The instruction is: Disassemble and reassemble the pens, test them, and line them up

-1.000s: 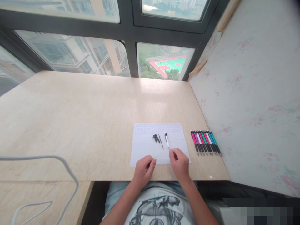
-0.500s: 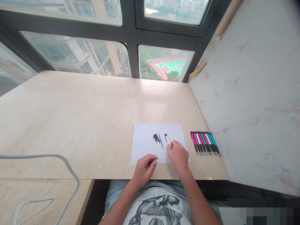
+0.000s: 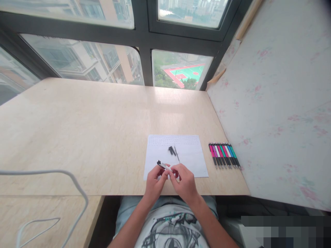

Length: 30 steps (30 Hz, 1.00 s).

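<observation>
A white pen barrel with a black clip end [image 3: 162, 165] is held between my two hands, tilted with its dark end up and to the left. My left hand [image 3: 156, 182] pinches it from the left, fingers closed. From the right, the closed fingers of my right hand [image 3: 184, 181] grip its lower end. Just beyond my hands, a thin dark pen refill [image 3: 176, 154] lies on the white sheet of paper [image 3: 188, 151]. Beside the refill are small black pen parts [image 3: 171, 150]. Where the fingers meet, the barrel's tip is partly hidden.
Several coloured pens [image 3: 224, 155] lie in a row right of the paper, close to the flowered wall [image 3: 279, 120]. Handwriting lines the paper's far edge. A pale cable [image 3: 74, 182] loops at the left. Windows rise behind the desk [image 3: 90, 131].
My right hand has lifted the white pen barrel off the paper and carried it left and toward me. My left hand has closed on it too. The refill and black parts stay put.
</observation>
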Each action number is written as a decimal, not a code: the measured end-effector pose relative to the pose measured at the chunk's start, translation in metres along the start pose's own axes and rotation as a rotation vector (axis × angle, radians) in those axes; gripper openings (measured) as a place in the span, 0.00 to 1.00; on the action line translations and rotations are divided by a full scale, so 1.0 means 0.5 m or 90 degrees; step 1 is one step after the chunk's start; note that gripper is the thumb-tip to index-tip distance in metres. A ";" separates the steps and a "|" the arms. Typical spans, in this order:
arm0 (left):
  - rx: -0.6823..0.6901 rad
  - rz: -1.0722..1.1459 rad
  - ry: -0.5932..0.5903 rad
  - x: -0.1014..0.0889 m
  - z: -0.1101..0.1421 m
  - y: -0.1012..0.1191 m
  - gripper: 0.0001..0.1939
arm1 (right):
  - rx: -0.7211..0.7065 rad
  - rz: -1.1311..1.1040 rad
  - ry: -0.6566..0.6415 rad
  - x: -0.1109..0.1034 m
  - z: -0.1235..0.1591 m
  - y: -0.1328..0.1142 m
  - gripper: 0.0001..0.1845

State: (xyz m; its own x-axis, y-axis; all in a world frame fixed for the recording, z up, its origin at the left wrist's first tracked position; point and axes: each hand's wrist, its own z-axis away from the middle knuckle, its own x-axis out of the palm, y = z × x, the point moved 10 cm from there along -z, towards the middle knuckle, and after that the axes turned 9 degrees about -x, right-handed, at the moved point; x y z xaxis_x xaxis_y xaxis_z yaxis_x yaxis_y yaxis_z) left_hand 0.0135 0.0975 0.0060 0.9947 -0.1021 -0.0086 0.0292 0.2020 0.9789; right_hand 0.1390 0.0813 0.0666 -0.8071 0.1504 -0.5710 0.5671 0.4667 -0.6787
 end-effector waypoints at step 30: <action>-0.167 0.446 -0.056 0.023 -0.044 -0.059 0.11 | 0.045 0.292 -0.120 0.013 -0.056 0.169 0.11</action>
State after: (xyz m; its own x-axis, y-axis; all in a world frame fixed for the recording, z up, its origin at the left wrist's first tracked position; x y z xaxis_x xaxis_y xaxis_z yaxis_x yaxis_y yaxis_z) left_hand 0.0263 0.1118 -0.0273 0.7782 0.0604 0.6251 -0.5739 0.4725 0.6688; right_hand 0.1770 0.1462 0.0187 -0.4317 0.1626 -0.8873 0.8718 0.3276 -0.3641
